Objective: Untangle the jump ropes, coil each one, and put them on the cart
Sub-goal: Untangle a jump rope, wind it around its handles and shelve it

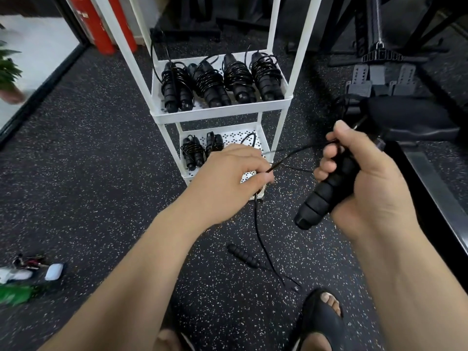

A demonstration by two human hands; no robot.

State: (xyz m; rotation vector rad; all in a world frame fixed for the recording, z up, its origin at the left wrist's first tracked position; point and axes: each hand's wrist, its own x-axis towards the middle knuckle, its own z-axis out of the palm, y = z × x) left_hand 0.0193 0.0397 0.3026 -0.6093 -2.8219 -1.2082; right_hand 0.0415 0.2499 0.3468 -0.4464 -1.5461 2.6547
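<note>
Jump rope [316, 206] spans left hand [228, 178] to right hand [367, 178].

The left forearm [141, 262] and right forearm [400, 269] are bare; a dark open-toed sandal [314, 324] covers one foot [330, 303].

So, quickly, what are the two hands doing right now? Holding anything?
Left hand: pinching the thin black cord of a jump rope.
Right hand: gripping that rope's black handle.
</note>
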